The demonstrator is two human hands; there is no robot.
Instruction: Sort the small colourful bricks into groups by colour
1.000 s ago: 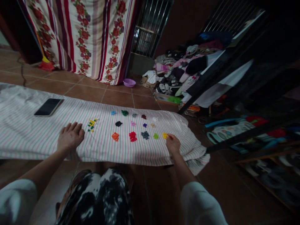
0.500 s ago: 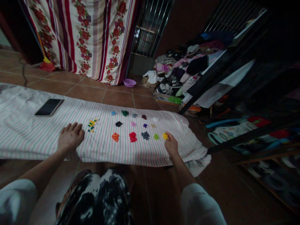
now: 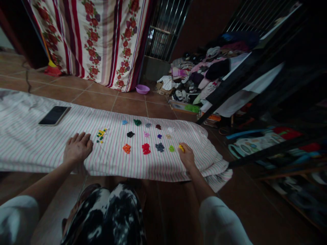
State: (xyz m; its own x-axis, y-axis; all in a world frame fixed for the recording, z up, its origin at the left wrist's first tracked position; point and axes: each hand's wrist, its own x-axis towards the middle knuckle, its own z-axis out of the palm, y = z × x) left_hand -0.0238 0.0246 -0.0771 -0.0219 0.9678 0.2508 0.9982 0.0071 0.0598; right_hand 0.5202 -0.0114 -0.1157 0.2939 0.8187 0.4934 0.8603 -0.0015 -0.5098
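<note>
My left hand (image 3: 78,147) lies flat on the striped cloth with its fingers spread, just left of a loose mix of yellow and green pieces (image 3: 101,135). My right hand (image 3: 186,153) is at the yellow pile (image 3: 181,148), fingers bent over it and partly covering it; whether a piece is pinched is too small to tell. Left of that hand are small piles: lime green (image 3: 171,148), dark grey (image 3: 159,147), red (image 3: 146,148) and orange (image 3: 126,148). Behind them lie black (image 3: 130,134), pink (image 3: 146,134), brown (image 3: 158,127) and dark green (image 3: 137,122) piles, among several others.
A phone (image 3: 54,115) rests on the cloth (image 3: 112,166) at the left. Beyond are a purple basin (image 3: 142,89), a flowered curtain (image 3: 104,44) and a heap of clothes (image 3: 196,73). A dark metal frame (image 3: 217,102) stands at the right.
My right hand has shifted slightly and now covers more of the yellow pile. My left hand stays flat in the same place on the cloth. The whole view has moved a little.
</note>
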